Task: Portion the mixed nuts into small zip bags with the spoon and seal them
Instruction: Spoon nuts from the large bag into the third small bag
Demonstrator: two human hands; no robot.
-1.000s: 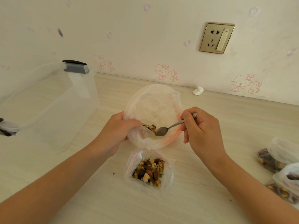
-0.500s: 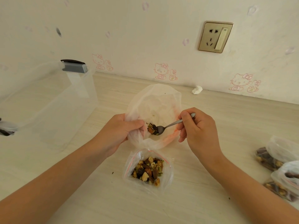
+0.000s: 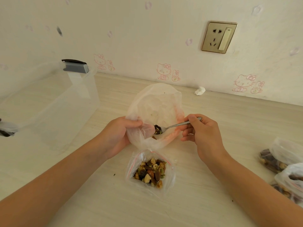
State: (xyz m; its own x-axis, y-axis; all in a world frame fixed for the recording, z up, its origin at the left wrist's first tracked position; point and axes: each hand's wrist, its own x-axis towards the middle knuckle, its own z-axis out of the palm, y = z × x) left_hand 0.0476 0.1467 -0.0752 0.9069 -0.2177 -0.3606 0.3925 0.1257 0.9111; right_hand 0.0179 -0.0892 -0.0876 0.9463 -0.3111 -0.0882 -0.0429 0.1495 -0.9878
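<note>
A large clear plastic bag [image 3: 157,104] lies open on the table, nearly empty, with a few nuts near its mouth. My left hand [image 3: 118,133] grips its left rim and holds the mouth open. My right hand [image 3: 201,131] pinches the handle of a metal spoon [image 3: 173,126]. The spoon's bowl carries a small heap of mixed nuts inside the big bag's mouth. Just in front lies a small zip bag [image 3: 150,172] with a red seal strip, open and partly filled with mixed nuts.
A clear plastic storage box [image 3: 49,102] with a grey latch stands at the left. Filled small bags [image 3: 285,171] lie at the right edge. A crumpled bit of white paper [image 3: 199,91] rests by the wall. A wall socket [image 3: 218,37] is above.
The spoon scooped up nuts from the big bag and now holds them slightly higher. Both hands stayed almost in place.
</note>
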